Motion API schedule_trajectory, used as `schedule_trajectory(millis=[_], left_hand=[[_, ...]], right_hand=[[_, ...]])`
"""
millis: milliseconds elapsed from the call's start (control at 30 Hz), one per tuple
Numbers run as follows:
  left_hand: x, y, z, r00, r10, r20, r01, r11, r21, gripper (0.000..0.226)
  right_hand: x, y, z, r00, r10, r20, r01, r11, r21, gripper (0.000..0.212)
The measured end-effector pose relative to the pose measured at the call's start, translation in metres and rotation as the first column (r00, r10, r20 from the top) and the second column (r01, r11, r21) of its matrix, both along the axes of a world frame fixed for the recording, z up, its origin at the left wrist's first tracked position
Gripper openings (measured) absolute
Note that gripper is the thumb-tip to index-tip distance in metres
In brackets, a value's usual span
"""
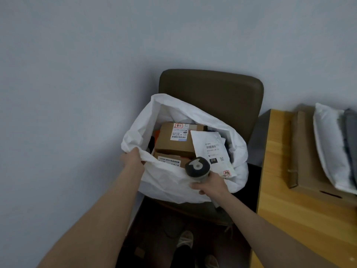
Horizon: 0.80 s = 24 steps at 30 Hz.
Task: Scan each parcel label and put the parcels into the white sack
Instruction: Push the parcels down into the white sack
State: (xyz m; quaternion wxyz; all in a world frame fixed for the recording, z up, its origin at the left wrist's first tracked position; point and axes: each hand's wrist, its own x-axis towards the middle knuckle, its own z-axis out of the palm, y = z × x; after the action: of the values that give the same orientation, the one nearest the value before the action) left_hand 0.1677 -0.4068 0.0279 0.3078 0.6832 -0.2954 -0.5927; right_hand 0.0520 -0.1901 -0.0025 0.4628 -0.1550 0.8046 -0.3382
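Observation:
The white sack (168, 178) stands open on a brown chair (212, 88). Inside it lie a cardboard box with a white label (174, 141), a smaller labelled box (168, 158) in front of it, and a white mailer with a barcode (212, 149) at the right. My left hand (132, 158) grips the sack's left rim and holds it open. My right hand (209, 183) grips a handheld scanner (197, 168), whose dark head is over the sack's front edge beside the white mailer.
A wooden table (301, 219) stands at the right, carrying a flat cardboard box (305, 157) and white and grey padded parcels (332, 146). A grey wall fills the left and back. My shoes (185, 238) show on the dark floor below the chair.

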Motion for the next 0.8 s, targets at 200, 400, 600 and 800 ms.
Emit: schedule_trajectory(millis=[200, 400, 600, 800], left_hand=[[0.001, 0.022, 0.003, 0.997, 0.066, -0.043, -0.073, 0.974, -0.212, 0.047], [-0.007, 0.085, -0.021, 0.381, -0.156, 0.911, 0.902, 0.279, -0.329, 0.072], [-0.034, 0.111, -0.023, 0.071, -0.206, 0.976, 0.982, -0.157, -0.104, 0.039], [-0.045, 0.072, 0.021, -0.129, -0.222, 0.966, 0.989, -0.105, 0.108, 0.031]], right_hand=[[0.001, -0.009, -0.014, 0.969, -0.021, -0.247, 0.050, 0.993, 0.109, 0.029], [-0.008, -0.011, -0.003, 0.932, -0.199, -0.303, 0.216, 0.976, 0.023, 0.024], [-0.029, -0.009, 0.033, 0.935, -0.239, -0.261, 0.208, 0.968, -0.143, 0.019], [-0.059, 0.031, 0.040, 0.844, -0.502, -0.190, 0.499, 0.864, -0.067, 0.036]])
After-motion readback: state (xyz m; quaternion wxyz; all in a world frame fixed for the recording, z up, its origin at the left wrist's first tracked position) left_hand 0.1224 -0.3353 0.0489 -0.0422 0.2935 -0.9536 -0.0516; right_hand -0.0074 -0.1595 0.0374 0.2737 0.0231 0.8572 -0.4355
